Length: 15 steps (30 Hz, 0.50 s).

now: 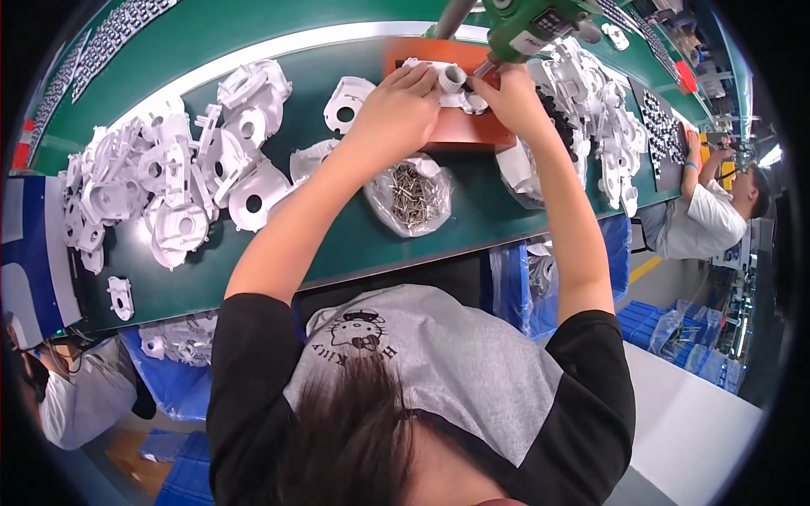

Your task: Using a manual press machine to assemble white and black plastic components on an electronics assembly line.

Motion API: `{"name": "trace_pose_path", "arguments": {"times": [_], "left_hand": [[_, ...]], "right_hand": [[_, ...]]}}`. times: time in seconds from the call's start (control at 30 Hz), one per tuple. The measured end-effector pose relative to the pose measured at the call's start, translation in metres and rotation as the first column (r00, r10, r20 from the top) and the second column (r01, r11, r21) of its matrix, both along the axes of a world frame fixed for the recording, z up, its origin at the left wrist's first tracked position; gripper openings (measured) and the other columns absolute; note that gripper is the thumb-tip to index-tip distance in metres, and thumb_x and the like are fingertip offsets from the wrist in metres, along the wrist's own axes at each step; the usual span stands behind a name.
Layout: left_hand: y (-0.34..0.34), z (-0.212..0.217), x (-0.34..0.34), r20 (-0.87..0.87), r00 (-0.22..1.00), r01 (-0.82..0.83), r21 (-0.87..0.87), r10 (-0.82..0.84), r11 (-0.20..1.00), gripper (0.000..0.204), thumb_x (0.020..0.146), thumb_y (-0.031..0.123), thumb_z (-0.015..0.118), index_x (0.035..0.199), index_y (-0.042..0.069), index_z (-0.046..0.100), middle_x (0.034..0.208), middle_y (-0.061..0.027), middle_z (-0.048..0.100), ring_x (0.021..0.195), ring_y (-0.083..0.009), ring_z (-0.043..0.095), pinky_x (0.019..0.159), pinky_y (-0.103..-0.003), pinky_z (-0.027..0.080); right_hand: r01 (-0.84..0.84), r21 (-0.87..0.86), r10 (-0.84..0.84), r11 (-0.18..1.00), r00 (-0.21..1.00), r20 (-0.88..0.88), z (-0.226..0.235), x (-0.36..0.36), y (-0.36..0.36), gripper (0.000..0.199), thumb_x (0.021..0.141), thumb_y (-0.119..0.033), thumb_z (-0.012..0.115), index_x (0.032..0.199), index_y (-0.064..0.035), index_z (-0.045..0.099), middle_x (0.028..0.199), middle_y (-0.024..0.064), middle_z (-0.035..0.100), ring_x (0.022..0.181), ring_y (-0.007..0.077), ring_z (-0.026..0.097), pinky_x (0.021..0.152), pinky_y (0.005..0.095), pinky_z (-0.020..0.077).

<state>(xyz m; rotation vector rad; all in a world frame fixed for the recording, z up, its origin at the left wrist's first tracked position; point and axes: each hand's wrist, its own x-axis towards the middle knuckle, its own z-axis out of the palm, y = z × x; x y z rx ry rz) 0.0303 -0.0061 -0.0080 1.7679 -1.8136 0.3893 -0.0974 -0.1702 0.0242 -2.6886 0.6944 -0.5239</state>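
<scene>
A white plastic housing part (pixel 453 78) with a round collar rests on an orange fixture plate (pixel 481 131) at the far side of the bench. My left hand (pixel 403 105) presses on its left end, fingers closed over it. At its right end is my right hand (pixel 509 94), with the fingers drawn together beside the collar; a small dark piece shows at their tips, too little of it to name. Just above this hand stands a green drill-press-like machine (pixel 536 25), its metal tip close to the fingers. An open plastic bag of screws (pixel 413 198) lies nearer to me.
Heaped white housings (pixel 173 169) cover the bench's left side, and more white parts (pixel 578 93) lie on the right. Small black parts (pixel 557 118) sit beside my right forearm. A blue-lined bin (pixel 540 287) stands below the edge. Co-workers (pixel 709 202) are at both sides.
</scene>
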Motion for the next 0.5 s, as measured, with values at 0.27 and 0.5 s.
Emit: {"name": "trace_pose_path", "arguments": {"times": [0.27,0.5], "left_hand": [[0.005,0.001,0.005,-0.015,1.000,0.000,0.047,0.001,0.999,0.031,0.081,0.013,0.050,0.106,-0.002,0.060,0.120,-0.0139,0.056,0.116,-0.0259,0.050,0.101,-0.039,0.036],[0.002,0.004,0.003,-0.039,0.999,0.010,0.044,-0.009,0.999,0.028,0.080,0.011,0.051,0.103,-0.004,0.059,0.117,-0.0141,0.057,0.114,-0.0268,0.050,0.101,-0.039,0.037]], "right_hand": [[-0.382,-0.061,0.385,0.922,0.922,0.051,-0.008,-0.032,0.102,0.016,0.069,-0.015,0.069,0.079,-0.0046,0.062,0.074,0.0082,0.051,0.079,0.0269,0.052,0.071,0.0363,0.0434],[-0.395,-0.250,0.384,0.884,0.919,-0.093,-0.039,-0.033,0.127,0.012,0.068,-0.015,0.065,0.074,-0.0059,0.060,0.077,0.0070,0.053,0.080,0.0234,0.053,0.071,0.0345,0.0453]]}}
